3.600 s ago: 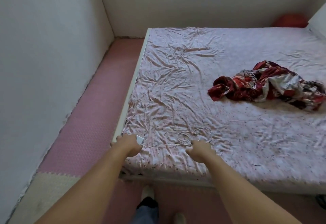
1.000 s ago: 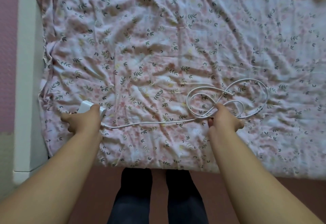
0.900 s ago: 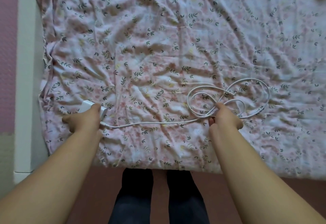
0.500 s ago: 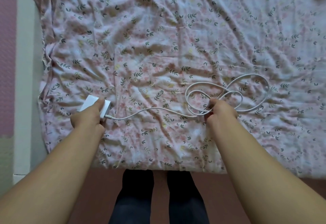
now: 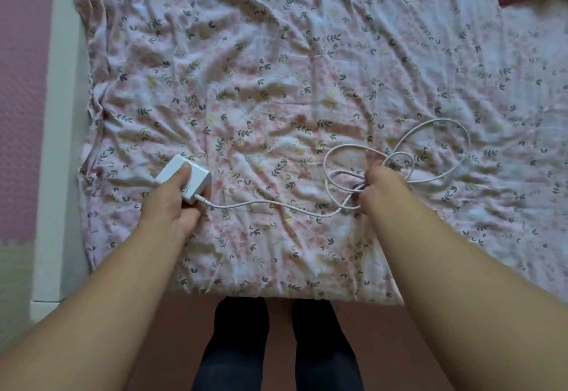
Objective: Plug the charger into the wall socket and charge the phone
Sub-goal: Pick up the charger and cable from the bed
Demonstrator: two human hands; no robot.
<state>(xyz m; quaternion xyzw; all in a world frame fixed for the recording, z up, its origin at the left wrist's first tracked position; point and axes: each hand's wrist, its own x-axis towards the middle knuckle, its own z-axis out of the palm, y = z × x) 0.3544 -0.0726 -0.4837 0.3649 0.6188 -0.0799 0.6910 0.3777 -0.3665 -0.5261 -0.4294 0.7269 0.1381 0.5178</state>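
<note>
- So far, only pickup: left hand clasps the charger, right hand pinches the coiled cable on the bed.
- Socket and phone are out of view; plugging remains.

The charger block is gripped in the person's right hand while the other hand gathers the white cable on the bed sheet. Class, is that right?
Not quite. The head view shows the charger block in the left hand; the right hand gathers the white cable on the bed sheet.

Both bare forearms extend up from the lower frame corners. Left hand, left of centre, fingers closed in a grip. Right hand, right of centre, fingers pinched shut.
</note>
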